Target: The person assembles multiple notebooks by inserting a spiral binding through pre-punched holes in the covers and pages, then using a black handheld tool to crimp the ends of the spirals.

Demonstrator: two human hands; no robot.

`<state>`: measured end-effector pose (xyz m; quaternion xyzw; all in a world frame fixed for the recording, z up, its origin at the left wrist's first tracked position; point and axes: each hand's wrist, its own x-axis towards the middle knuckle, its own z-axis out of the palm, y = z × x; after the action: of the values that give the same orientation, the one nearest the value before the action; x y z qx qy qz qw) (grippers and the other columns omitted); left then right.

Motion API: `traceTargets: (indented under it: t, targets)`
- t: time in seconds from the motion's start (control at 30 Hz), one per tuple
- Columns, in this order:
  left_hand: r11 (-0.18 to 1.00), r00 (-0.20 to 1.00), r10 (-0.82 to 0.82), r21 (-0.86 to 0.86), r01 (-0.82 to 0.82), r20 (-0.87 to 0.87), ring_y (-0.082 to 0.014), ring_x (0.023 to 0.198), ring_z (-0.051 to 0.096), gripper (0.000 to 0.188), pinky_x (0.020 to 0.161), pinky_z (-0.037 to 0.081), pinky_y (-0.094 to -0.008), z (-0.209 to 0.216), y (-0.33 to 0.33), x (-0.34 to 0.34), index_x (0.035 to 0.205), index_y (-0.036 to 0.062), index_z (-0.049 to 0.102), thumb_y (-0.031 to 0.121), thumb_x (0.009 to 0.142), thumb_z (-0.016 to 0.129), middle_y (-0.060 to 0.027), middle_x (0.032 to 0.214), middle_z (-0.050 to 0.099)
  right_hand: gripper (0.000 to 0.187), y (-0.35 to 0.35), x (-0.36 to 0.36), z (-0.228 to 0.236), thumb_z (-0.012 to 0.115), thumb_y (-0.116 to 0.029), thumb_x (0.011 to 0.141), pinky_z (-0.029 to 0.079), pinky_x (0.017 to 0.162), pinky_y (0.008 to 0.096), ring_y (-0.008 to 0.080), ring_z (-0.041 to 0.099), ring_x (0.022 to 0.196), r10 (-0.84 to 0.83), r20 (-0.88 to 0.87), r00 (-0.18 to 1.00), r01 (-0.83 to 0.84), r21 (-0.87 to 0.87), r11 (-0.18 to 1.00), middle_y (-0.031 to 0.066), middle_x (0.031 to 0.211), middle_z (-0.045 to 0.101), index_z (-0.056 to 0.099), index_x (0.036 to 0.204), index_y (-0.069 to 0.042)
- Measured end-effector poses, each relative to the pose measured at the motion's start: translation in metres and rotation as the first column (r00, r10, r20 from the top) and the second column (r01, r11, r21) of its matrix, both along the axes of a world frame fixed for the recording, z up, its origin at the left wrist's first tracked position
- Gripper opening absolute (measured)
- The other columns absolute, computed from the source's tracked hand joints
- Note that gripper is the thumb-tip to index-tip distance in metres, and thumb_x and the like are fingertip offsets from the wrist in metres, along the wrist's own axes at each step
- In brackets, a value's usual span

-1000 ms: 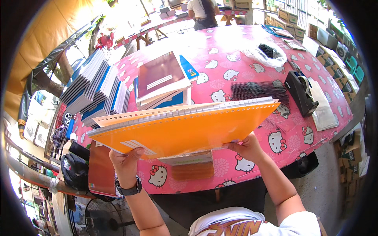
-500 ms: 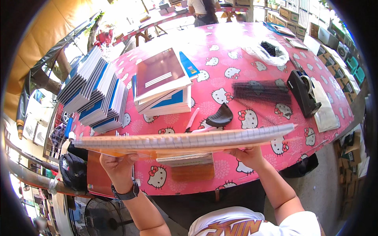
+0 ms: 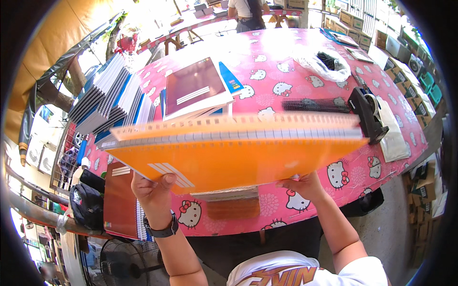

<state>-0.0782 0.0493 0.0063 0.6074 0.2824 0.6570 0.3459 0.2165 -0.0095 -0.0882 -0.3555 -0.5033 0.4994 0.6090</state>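
Note:
Both my hands hold up an orange-covered notebook (image 3: 229, 164), its edge with a row of punched holes tilted up and away from me. My left hand (image 3: 155, 193) grips the near left corner, thumb on top of the cover. At the near right edge, my right hand (image 3: 304, 185) pinches it from below. Under the notebook, a pad of paper (image 3: 226, 194) and a brown wooden block (image 3: 234, 209) show on the table. Just beyond its far edge lie black spiral binding coils (image 3: 315, 105). The notebook's far edge is slightly blurred by motion.
Maroon and blue notebooks (image 3: 195, 86) are piled ahead, with a spiral-bound stack (image 3: 112, 97) to their left. A black tape dispenser (image 3: 367, 117) and a white plastic bag (image 3: 329, 71) stand right. A maroon notebook (image 3: 119, 200) lies near left. Someone (image 3: 248, 14) stands far off.
The orange notebook has tipped and risen so its cover now faces me; before, it was nearly edge-on. It now covers the black curved piece and pink-handled tool.

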Motion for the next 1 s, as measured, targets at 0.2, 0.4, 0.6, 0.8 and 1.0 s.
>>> traceTargets:
  t: [0.2, 0.4, 0.6, 0.8, 1.0]
  targets:
    - [1.0, 1.0, -0.02, -0.018, 0.02, -0.003, -0.0136, 0.093, 0.059, 0.047, 0.084, 0.044, -0.0266, -0.007, 0.006, 0.003, 0.111, -0.004, 0.055, 0.013, 0.074, 0.077, -0.0075, 0.103, 0.063, 0.019, 0.003, -0.003, -0.006, 0.072, 0.005, 0.074, 0.052, 0.071, 0.0245, 0.0095, 0.064, 0.081, -0.123, 0.16, 0.979, 0.109, 0.09, 0.99, 0.0025, 0.089, 0.068, 0.068, 0.091, -0.003]
    - [0.997, 0.997, -0.077, -0.015, 0.077, -0.023, -0.0134, 0.091, 0.06, 0.045, 0.082, 0.045, -0.0267, 0.009, 0.009, 0.014, 0.11, -0.0029, 0.055, 0.013, 0.074, 0.077, -0.0074, 0.102, 0.064, 0.018, 0.004, -0.005, -0.007, 0.071, 0.005, 0.074, 0.052, 0.071, 0.0246, 0.0103, 0.064, 0.081, -0.163, 0.205, 0.965, 0.136, 0.141, 0.981, 0.0021, 0.088, 0.068, 0.068, 0.09, -0.002]
    - [0.989, 0.989, -0.143, -0.05, 0.14, -0.049, -0.013, 0.087, 0.063, 0.041, 0.077, 0.049, -0.0251, 0.017, 0.007, 0.026, 0.108, -0.0025, 0.055, 0.008, 0.074, 0.076, -0.0092, 0.097, 0.066, 0.019, -0.005, -0.002, -0.013, 0.071, 0.006, 0.073, 0.051, 0.069, 0.0242, 0.0095, 0.062, 0.078, -0.229, 0.138, 0.964, 0.221, 0.068, 0.973, 0.0012, 0.085, 0.067, 0.067, 0.089, -0.004]
    - [0.986, 0.985, -0.163, -0.034, 0.162, -0.051, -0.0133, 0.086, 0.064, 0.037, 0.074, 0.05, -0.0239, 0.017, -0.004, 0.029, 0.106, -0.0027, 0.055, 0.006, 0.076, 0.074, -0.01, 0.096, 0.067, 0.022, -0.011, 0.004, -0.028, 0.069, 0.009, 0.073, 0.051, 0.07, 0.0251, 0.0103, 0.062, 0.081, -0.209, 0.217, 0.954, 0.202, 0.053, 0.978, 0.0013, 0.086, 0.067, 0.066, 0.091, -0.003]
    - [0.991, 0.975, -0.134, -0.042, 0.128, -0.18, -0.013, 0.082, 0.063, 0.035, 0.074, 0.05, -0.0244, 0.004, 0.002, 0.018, 0.108, -0.0029, 0.055, 0.002, 0.077, 0.071, -0.0087, 0.094, 0.065, 0.019, -0.01, -0.006, -0.041, 0.069, 0.006, 0.075, 0.049, 0.067, 0.0238, 0.0089, 0.061, 0.076, -0.241, 0.131, 0.962, 0.23, 0.095, 0.968, -0.0001, 0.084, 0.066, 0.066, 0.091, -0.004]
